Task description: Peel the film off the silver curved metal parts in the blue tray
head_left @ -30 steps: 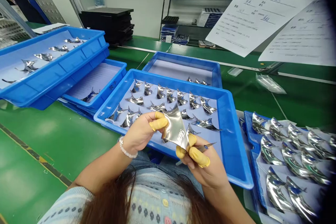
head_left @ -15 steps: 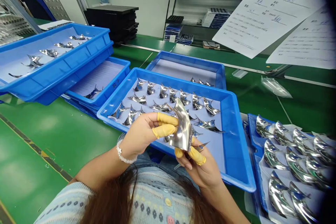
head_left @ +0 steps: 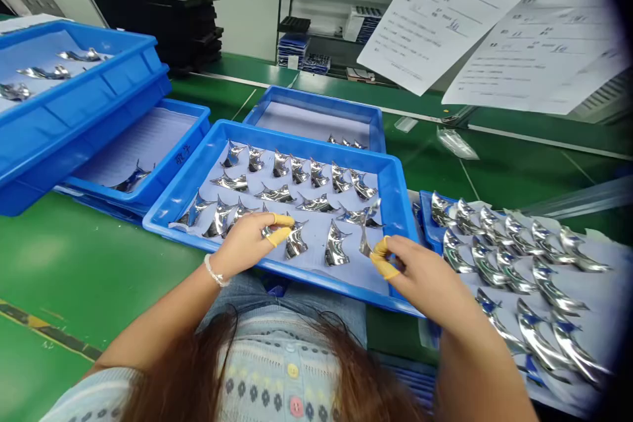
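The right hand pinches a curved shiny metal piece between its yellow-covered thumb and finger, holding it up over the near right part of the blue tray in front of both hands. The left hand, its covered thumb and finger only narrowly apart, reaches over the tray's near edge beside another metal piece, though whether it grips that one I cannot tell. Between the hands lies a single metal piece, and beyond them more shiny pieces stand in rows on white paper
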Demonstrator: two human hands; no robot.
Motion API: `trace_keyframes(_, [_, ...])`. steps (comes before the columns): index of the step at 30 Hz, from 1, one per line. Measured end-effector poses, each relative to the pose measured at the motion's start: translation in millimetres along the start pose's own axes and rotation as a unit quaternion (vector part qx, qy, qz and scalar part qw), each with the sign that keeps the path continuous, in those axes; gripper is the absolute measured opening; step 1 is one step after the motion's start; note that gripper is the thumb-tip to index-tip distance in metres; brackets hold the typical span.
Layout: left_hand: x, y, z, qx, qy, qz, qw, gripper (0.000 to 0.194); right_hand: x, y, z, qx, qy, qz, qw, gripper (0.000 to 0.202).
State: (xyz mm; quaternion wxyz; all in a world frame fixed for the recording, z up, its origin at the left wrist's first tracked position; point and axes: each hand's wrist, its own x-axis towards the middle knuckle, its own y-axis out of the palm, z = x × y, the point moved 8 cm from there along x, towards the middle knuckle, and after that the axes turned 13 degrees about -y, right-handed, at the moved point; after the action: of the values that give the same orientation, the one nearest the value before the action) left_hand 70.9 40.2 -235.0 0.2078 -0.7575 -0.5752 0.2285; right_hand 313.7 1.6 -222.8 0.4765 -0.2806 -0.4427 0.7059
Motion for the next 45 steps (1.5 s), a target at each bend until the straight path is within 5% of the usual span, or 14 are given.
trace_keyframes(3, [-1.9,13.6,13.5,0.064,0.027,0.006,0.998,0.026,-4.9,21.3,-22.8,-0.150,0.059,0.138,0.977,0.010])
trace_keyframes(6, [-6.6,23.3,16.8,0.138,0.058,0.014,0.989,0.025,-6.5,36.0,-30.2,-0.188,0.075,0.216,0.955,0.010])
trace_keyframes(18, [-12.0,33.7,12.6,0.226,0.089,0.050,0.969,0.029,0.7,48.1,-24.3,-0.234,0.032,0.308,0.921,0.014])
trace_keyframes(25, [-11.7,33.7,13.0,0.231,0.082,0.056,0.968,0.028,50.8,38.4,-17.4,-0.230,0.035,0.180,0.956,0.017])
trace_keyframes(29, [-12.5,32.8,11.7,0.230,0.079,0.053,0.968,0.029,73.7,54.8,-23.8,-0.215,0.032,0.172,0.961,0.017])
trace_keyframes(33, [-12.1,31.7,12.4,0.223,0.074,0.047,0.971,0.028,78.9,64.9,-29.6,-0.177,0.020,0.162,0.970,0.011])
trace_keyframes(37, [-10.9,30.4,12.4,0.185,0.065,0.054,0.979,0.027,76.6,50.8,-19.2,-0.110,-0.003,0.120,0.987,0.008])
trace_keyframes(40, [-11.4,28.7,9.1,0.075,0.027,0.076,0.994,0.028,71.0,31.7,6.5,0.050,-0.053,0.023,0.997,0.013])
trace_keyframes(42, [-14.5,29.1,4.0,-0.055,-0.006,0.105,0.993,0.032,63.9,22.2,22.3,0.263,-0.080,-0.073,0.959,0.016])
trace_keyframes(45, [-24.1,34.0,-11.6,-0.220,-0.018,0.167,0.961,0.037,54.8,30.8,36.2,0.516,-0.071,-0.135,0.843,0.024])
